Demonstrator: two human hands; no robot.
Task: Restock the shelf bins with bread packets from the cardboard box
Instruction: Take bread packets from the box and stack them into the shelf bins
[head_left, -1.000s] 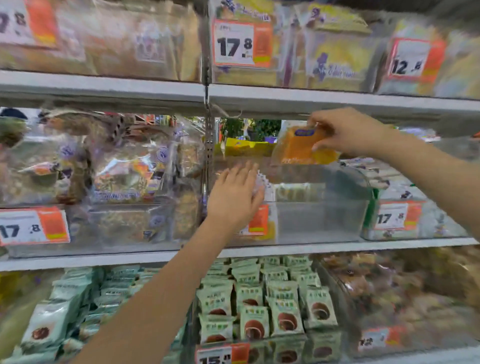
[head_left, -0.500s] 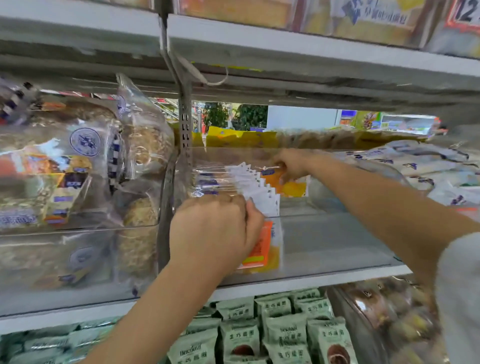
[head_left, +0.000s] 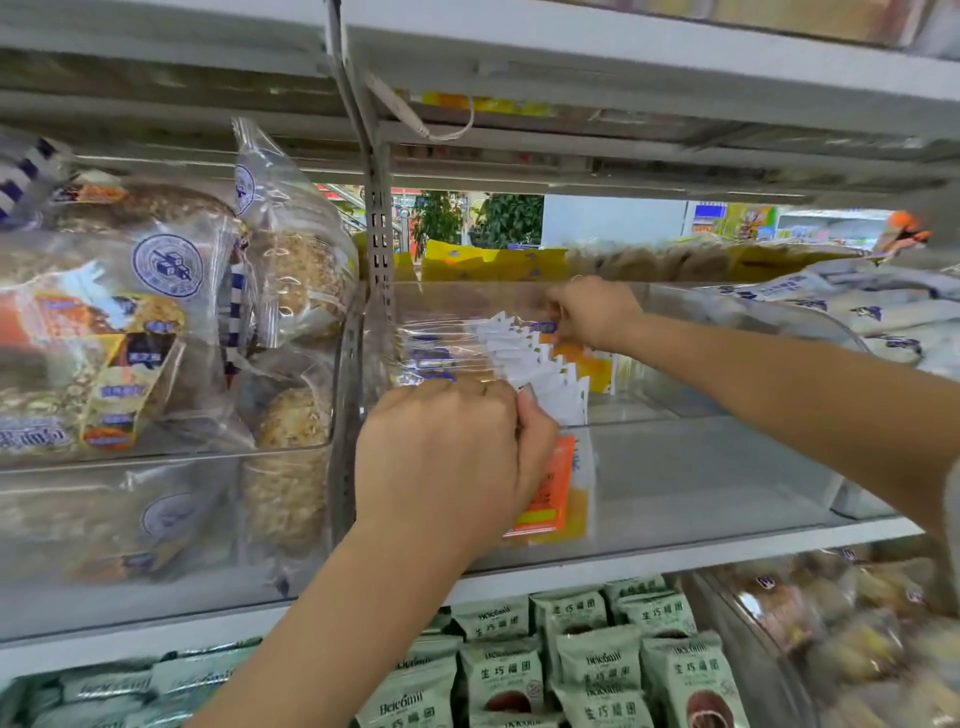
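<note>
Packets in bin, probably upright.

I count two hands of mine, my left hand and my right hand. One clear bin is in front of me, holding one row of white-edged packets, too overlapped to number exactly. One orange price tag hangs on it.
</note>
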